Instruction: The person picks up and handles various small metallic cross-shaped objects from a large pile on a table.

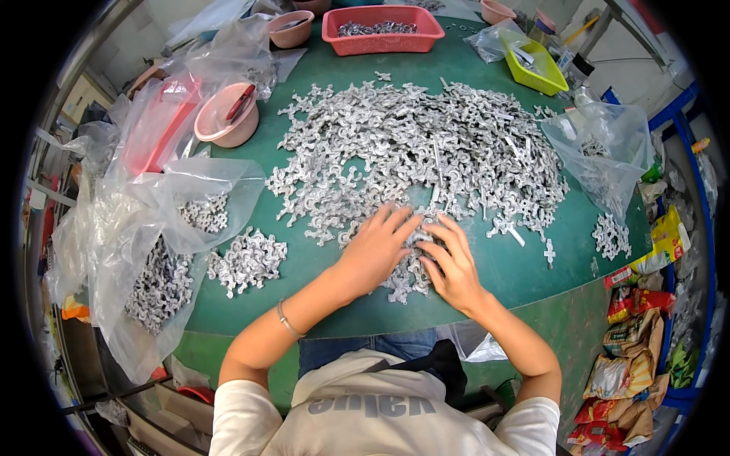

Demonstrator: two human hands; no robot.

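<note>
A big heap of small silver metal castings [426,152] covers the middle of the green table [517,266]. My left hand [376,251] lies flat on the near edge of the heap, fingers spread over the pieces. My right hand [455,262] rests beside it, fingers curled around a small clump of the same pieces [411,277]. The two hands nearly touch at the fingertips. A smaller separate pile of castings [247,262] lies to the left of my left forearm.
Clear plastic bags [163,251] with castings hang off the table's left side; another bag [604,152] sits at the right. A pink bowl [226,114], a red basket [382,29] and a yellow-green tray [536,67] stand at the back. Snack packets [631,357] lie lower right.
</note>
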